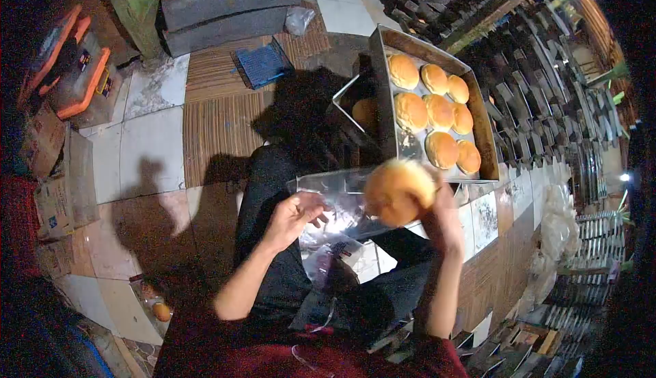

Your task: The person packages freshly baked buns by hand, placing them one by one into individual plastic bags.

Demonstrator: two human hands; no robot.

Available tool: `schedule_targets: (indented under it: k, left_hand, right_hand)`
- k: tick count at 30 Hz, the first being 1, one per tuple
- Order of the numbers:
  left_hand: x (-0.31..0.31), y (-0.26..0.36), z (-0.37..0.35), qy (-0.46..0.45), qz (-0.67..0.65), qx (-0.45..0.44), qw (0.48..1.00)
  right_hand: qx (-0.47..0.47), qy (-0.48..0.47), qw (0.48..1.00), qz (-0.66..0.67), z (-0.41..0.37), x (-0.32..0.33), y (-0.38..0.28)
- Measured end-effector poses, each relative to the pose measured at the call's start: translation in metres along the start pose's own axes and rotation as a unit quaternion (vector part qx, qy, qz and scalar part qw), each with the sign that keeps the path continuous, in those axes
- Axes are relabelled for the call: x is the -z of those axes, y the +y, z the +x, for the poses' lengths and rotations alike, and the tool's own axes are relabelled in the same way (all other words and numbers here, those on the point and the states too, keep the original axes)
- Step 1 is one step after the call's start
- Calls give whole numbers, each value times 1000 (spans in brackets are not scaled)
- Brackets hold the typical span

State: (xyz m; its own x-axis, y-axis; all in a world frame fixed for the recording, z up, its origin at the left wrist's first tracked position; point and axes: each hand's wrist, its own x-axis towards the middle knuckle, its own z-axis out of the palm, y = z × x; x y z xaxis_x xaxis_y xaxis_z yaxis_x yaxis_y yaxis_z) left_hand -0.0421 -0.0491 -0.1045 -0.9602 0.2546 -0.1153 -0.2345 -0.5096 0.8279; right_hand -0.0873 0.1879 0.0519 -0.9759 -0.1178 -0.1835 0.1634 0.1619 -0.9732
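Right hand is gripping a bun, fingers curled around it. Left hand is pinching the plastic bag, holding it spread just beside the bun; tray is sitting ahead.

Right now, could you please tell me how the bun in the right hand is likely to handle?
The bun, held up by the right hand alone, looks puffy: probably light and easily squashed. Its round, domed shape suggests it could roll if set on edge.

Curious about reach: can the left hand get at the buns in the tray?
Probably yes: the tray is uncovered, though the left hand holds a plastic bag and the bun in the right hand sits partly between.
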Motion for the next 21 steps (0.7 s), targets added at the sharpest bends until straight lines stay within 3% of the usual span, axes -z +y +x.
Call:
schedule_targets:
  k: [1, 3, 4, 5, 7, 8, 9, 11, 12, 13, 15, 16, 18, 19, 20, 21]
  left_hand:
    - [-3, 4, -4, -2, 4, -1, 1000]
    - [-9, 13, -17, -65, 77, -13, 995]
    - [0, 7, -19, -59, 230, -99, 966]
    - [-9, 25, -22, 65, 303, -121, 943]
    - [-15, 43, -28, 312, 296, -169, 887]
    - [-31, 56, -37, 272, 190, -168, 928]
    - [-45, 61, -49, 213, 85, -93, 969]
    - [-85, 61, -59, 121, -61, -88, 987]
    - [-75, 46, -45, 142, 55, -137, 979]
    - [-86, 74, -41, 133, -53, -81, 986]
    - [-89, 88, -29, 106, -105, -137, 979]
    - [-97, 88, -33, 39, -82, -158, 983]
    - [-108, 61, -53, -104, 51, -117, 986]
    - [-120, 63, -68, -206, 84, -72, 972]
    - [-128, 61, -72, -179, 9, -92, 979]
    - [-132, 59, -74, -151, -66, -110, 980]
  right_hand:
    - [2, -5, 980, -201, -16, -15, 0]
    - [8, -32, 995, -97, -43, -34, 38]
    - [-88, 5, 996, 15, -55, -40, 41]
    - [-79, 64, 995, 10, -59, -34, 54]
    - [7, 232, 946, 226, -71, -44, 52]
    - [46, 280, 935, 212, -77, -51, 46]
    - [110, 296, 935, 160, -85, -62, 45]
    - [132, 227, 965, 22, -111, -93, 43]
    - [94, 75, 992, -25, -127, -105, 40]
    - [54, -78, 993, -73, -141, -116, 40]
    - [283, -89, 933, -203, -148, -129, 53]
    - [293, -92, 935, -177, -146, -125, 54]
    - [313, -98, 936, -125, -143, -116, 57]
    - [274, 5, 962, 21, -139, -123, 39]
    - [223, 107, 955, 165, -137, -131, 22]
    - [217, 97, 959, 151, -134, -119, 22]
